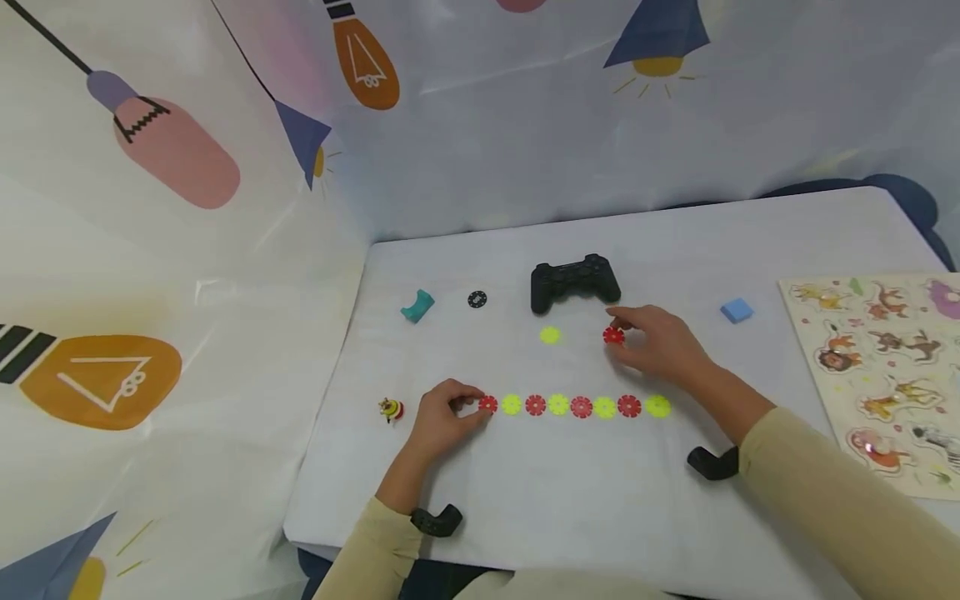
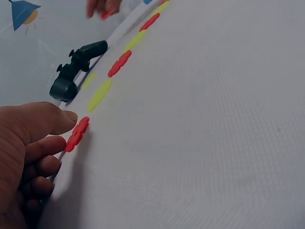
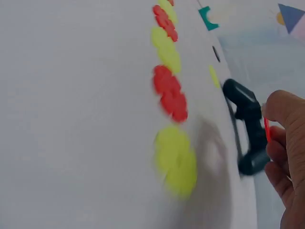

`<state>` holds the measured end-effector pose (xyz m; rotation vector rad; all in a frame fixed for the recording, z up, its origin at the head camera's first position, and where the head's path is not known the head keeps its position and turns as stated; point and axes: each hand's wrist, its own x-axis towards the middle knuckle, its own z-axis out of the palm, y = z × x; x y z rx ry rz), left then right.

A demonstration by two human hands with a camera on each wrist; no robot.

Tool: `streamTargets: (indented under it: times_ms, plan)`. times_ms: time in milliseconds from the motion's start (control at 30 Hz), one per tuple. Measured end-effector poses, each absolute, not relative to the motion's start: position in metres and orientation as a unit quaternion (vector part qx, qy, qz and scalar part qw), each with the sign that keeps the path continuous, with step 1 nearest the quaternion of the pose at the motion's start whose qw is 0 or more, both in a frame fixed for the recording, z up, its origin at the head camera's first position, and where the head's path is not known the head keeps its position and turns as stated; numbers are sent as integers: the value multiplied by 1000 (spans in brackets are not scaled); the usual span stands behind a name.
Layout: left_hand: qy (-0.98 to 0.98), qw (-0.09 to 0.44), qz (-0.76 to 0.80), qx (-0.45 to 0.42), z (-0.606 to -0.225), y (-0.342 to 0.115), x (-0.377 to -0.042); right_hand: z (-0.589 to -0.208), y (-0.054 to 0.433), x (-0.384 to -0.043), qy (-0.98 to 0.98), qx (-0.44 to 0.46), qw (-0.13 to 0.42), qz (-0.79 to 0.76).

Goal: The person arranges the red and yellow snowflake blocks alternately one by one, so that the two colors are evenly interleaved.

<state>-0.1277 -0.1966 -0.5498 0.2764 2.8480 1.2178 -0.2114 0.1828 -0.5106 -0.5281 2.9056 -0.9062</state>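
A row of flower-shaped plastic discs, red and yellow by turns, lies across the white table. My left hand (image 1: 442, 421) is at the row's left end, its thumb and index finger pinching the edge of the red disc (image 2: 77, 134) there. Beside that one lies a yellow disc (image 1: 512, 404). At the right end is another yellow disc (image 3: 175, 161). Above the row, my right hand (image 1: 660, 346) pinches a red disc (image 1: 613, 335) between thumb and index finger, seen edge-on in the right wrist view. A lone yellow disc (image 1: 551, 335) lies to its left.
Behind the discs sits a black game controller (image 1: 575, 282). A black round piece (image 1: 477, 299) and a teal block (image 1: 417, 307) are at the back left, a small striped figure (image 1: 391, 409) left. Rightward are a blue block (image 1: 737, 311) and an animal puzzle board (image 1: 873, 375).
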Motion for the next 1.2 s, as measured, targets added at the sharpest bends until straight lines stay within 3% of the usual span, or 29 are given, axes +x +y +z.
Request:
streamTargets:
  times_ms: [267,567,667,900,1200]
  plan:
    - [914,11,396,93,-554,-203,-127,-520,240,-142,948,-168,-12,-269]
    - [911,-2,399,101,-552,-201,-125,-542,255,-120,934,-235,-75,-260]
    - [911,-4,399,104,-550,-200,-126,-544,258,-120,930,-245,-85,-262]
    - [914,-2,394,100,-548,-202,-125,-530,247,-138,928,-220,-48,-297]
    - [907,7,406,110,-549,-201,-126,-514,165,-201,924,-200,41,-323]
